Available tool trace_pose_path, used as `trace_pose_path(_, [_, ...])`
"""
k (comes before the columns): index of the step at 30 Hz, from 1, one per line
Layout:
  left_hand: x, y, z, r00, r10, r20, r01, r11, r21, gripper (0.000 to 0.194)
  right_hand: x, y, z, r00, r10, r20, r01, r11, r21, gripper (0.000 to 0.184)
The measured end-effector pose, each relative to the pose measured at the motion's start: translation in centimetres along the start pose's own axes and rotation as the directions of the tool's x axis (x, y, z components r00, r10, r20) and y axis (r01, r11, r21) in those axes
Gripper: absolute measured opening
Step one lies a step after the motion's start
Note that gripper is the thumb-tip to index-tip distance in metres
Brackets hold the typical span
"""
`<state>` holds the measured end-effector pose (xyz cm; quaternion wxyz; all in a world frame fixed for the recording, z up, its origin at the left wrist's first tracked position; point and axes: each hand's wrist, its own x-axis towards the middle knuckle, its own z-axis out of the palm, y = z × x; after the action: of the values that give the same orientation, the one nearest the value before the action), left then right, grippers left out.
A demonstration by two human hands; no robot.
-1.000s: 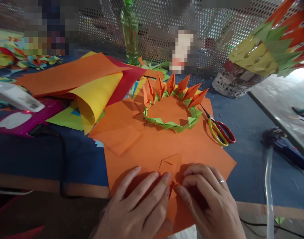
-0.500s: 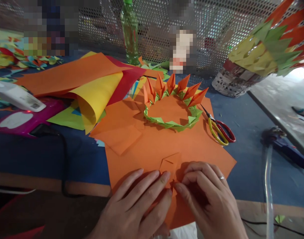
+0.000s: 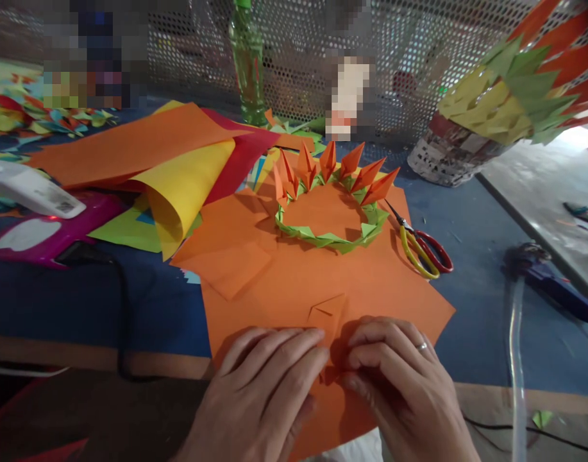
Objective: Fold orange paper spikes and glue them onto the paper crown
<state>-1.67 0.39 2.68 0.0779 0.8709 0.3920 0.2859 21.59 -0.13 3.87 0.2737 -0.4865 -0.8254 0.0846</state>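
On the table (image 3: pixel 467 321), the paper ring (image 3: pixel 317 240) lies on a large sheet (image 3: pixel 380 295), with scissors (image 3: pixel 405 226) at its right, curled papers (image 3: pixel 188 186) at its left and a bottle (image 3: pixel 248 70) behind.

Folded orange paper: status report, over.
Left hand laid across folded orange paper. Right hand at its right side, grip unclear. Paper ring and scissors beyond, touching neither hand.

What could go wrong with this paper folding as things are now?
The small orange folded piece could get creased crookedly, since the left hand covers part of it. It might also slide along with the loose orange sheet beneath. A stray nudge could send the scissors into the green paper ring.
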Motion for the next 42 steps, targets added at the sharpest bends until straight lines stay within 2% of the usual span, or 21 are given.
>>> trace_pose_path(3, [1.1,0.4,0.3,0.997,-0.070,-0.034,0.069,0.997,-0.035,0.034,-0.1,-0.1,0.1,1.000,0.009,-0.020,-0.009,1.000,0.004,0.006])
trace_pose_path(8, [2.3,0.4,0.8,0.987,-0.159,-0.015,0.154,0.971,-0.182,0.024,-0.1,-0.2,0.1,0.999,0.009,-0.035,-0.009,1.000,0.006,0.008])
trace_pose_path(14, [2.9,-0.4,-0.2,0.983,-0.150,0.106,0.178,0.914,-0.364,0.019,-0.4,0.1,-0.1,0.998,-0.018,-0.055,0.019,1.000,0.017,0.027])
trace_pose_path(16, [3.0,-0.5,-0.4,0.983,-0.140,0.121,0.177,0.900,-0.398,0.021,-0.6,0.1,-0.1,0.998,-0.050,-0.034,0.051,0.998,0.023,0.034])
trace_pose_path(18, [3.0,-0.7,-0.5,0.986,-0.119,0.119,0.158,0.894,-0.419,0.023,-0.7,-0.1,-0.1,0.999,-0.032,-0.025,0.033,0.999,0.028,0.035])
trace_pose_path(22, [3.0,-0.9,-0.6,0.990,-0.081,0.116,0.121,0.908,-0.402,0.024,-0.8,-0.8,0.1,0.997,0.069,-0.045,-0.066,0.995,0.070,0.032])
trace_pose_path(26, [3.0,-0.8,-0.8,0.989,-0.053,0.135,0.097,0.935,-0.341,0.028,-0.9,-1.2,0.0,0.996,0.081,-0.030,-0.079,0.994,0.070,0.030])
trace_pose_path(31, [3.2,-0.5,-0.6,0.987,-0.081,0.139,0.121,0.944,-0.306,0.027,-1.0,-0.9,-0.2,0.998,0.057,-0.014,-0.056,0.997,0.055,0.028])
trace_pose_path(37, [3.3,-0.2,-0.2,0.984,-0.121,0.131,0.158,0.930,-0.332,0.023,-1.1,-0.5,-0.3,0.998,-0.055,0.014,0.054,0.998,0.031,0.047])
trace_pose_path(42, [3.2,-0.2,-0.3,0.979,-0.139,0.152,0.183,0.924,-0.335,0.019,-1.0,-0.4,-0.4,0.998,-0.058,0.010,0.058,0.997,0.054,0.048])
